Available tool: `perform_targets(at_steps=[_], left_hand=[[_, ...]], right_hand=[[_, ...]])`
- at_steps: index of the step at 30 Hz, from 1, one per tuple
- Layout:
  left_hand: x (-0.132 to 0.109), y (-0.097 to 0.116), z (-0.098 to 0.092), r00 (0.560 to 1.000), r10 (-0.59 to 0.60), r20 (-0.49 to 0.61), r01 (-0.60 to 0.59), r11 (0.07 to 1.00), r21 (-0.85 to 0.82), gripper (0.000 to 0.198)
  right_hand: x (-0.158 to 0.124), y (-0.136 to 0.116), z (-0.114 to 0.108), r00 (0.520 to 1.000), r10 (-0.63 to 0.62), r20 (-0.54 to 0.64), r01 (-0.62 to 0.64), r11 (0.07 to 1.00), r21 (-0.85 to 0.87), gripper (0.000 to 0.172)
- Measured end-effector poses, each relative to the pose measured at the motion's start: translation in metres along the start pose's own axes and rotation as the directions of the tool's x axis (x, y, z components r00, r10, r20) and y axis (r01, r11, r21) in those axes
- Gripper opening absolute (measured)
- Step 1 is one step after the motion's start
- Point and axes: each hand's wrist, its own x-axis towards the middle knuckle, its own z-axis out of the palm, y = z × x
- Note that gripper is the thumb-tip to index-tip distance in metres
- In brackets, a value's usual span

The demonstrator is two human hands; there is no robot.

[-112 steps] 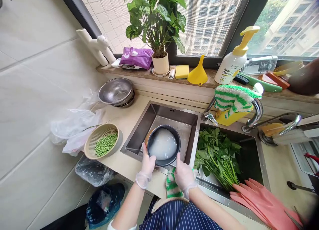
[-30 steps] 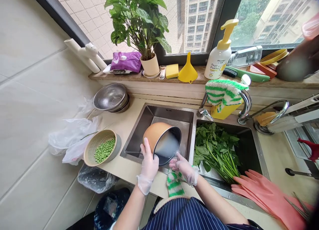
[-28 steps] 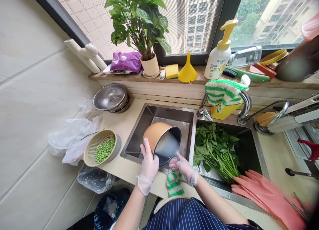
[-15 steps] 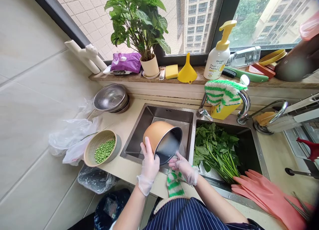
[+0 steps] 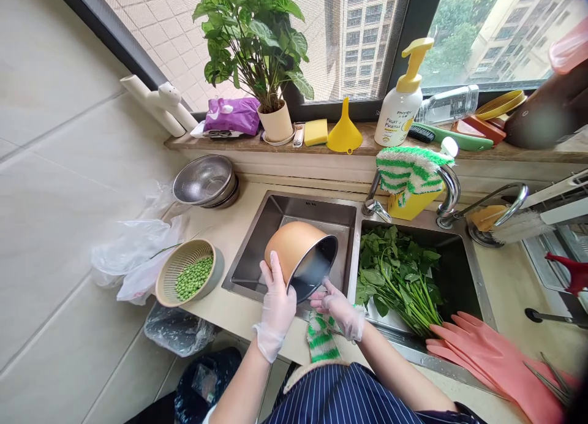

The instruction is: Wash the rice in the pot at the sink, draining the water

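An orange rice cooker inner pot [image 5: 287,245] with a dark interior is tipped over the left sink basin, its mouth facing right and toward me. My left hand [image 5: 278,298], in a clear disposable glove, grips the pot at its near left side, thumb by the rim. Cloudy pale liquid shows inside the mouth. Just at the lower right of the rim is my right hand [image 5: 339,307], gloved too, palm turned up and fingers loosely bent and apart. Whether its fingertips touch the rim is hard to tell. A green-striped cloth [image 5: 322,338] hangs over the sink's front edge below.
Leafy greens [image 5: 399,277] fill much of the right basin [image 5: 463,283]. Pink rubber gloves [image 5: 500,359] lie at its front corner. On the left counter stand a basket of green peas [image 5: 195,277] and metal strainers [image 5: 204,182]. The faucet [image 5: 452,188] carries another striped cloth.
The pot and my left hand have shifted very slightly to the right. My right hand stays at the rim, almost still.
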Motion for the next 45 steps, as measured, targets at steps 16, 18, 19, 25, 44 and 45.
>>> perform_targets(at_steps=[16, 18, 19, 25, 44, 45], left_hand=[[-0.003, 0.001, 0.004, 0.999, 0.043, -0.005, -0.042, 0.993, 0.110, 0.082], [-0.003, 0.002, 0.004, 0.999, 0.044, -0.007, -0.043, 0.992, 0.116, 0.082], [-0.003, 0.002, 0.004, 0.999, 0.043, -0.006, -0.042, 0.992, 0.119, 0.081], [-0.005, 0.008, 0.003, 1.000, 0.006, 0.002, -0.007, 0.986, 0.167, 0.081], [-0.003, 0.002, 0.009, 0.999, 0.042, 0.004, -0.043, 0.999, 0.027, 0.079], [0.000, -0.001, 0.010, 0.998, 0.060, -0.012, -0.060, 0.998, -0.012, 0.079]], right_hand=[[-0.001, 0.002, -0.002, 0.999, -0.034, 0.008, 0.034, 0.999, -0.010, 0.093], [-0.001, 0.002, -0.002, 0.999, -0.032, 0.003, 0.032, 0.999, -0.004, 0.093], [-0.001, 0.002, -0.002, 0.999, -0.031, 0.005, 0.031, 1.000, -0.002, 0.093], [-0.001, 0.003, -0.001, 1.000, -0.023, 0.011, 0.023, 1.000, 0.013, 0.095], [-0.007, -0.003, -0.001, 0.999, -0.040, -0.033, 0.040, 0.999, -0.015, 0.089], [-0.009, -0.005, -0.003, 0.998, -0.052, -0.038, 0.051, 0.998, -0.024, 0.089]])
